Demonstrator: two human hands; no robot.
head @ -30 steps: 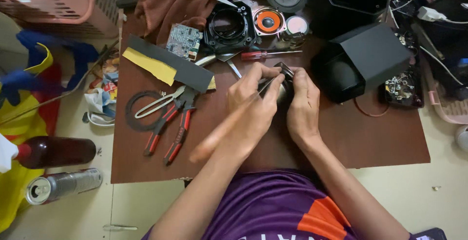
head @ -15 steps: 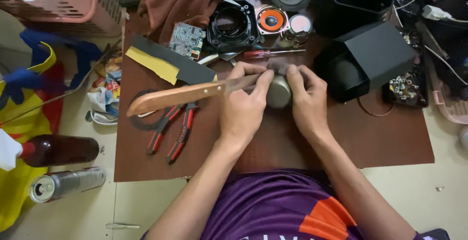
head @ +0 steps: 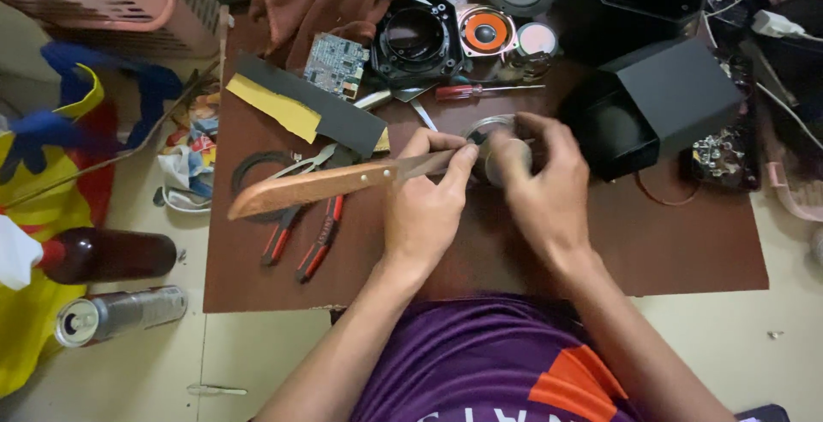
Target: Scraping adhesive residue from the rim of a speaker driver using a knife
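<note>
My left hand [head: 430, 207] grips a knife by its blade; the long wooden handle [head: 309, 189] sticks out to the left over the brown table [head: 651, 250]. The blade tip points into a small round metal part [head: 501, 143] with a clear rim. My right hand [head: 540, 190] wraps around that round part and holds it just above the table, near a black speaker box [head: 664, 105]. Much of the round part is hidden by my fingers.
Red-handled pliers [head: 300, 238], a black rubber ring [head: 249, 169], a black and yellow sheet [head: 300, 109], a circuit board [head: 336, 63], a red screwdriver [head: 480, 90], speaker drivers [head: 484, 32] and a brown cloth [head: 313, 2] crowd the table. A bottle [head: 103, 255] and can [head: 120, 315] lie on the floor left.
The knife has swung from pointing down-left to lying nearly level, handle to the left. Both hands stay together on the round part and have shifted slightly.
</note>
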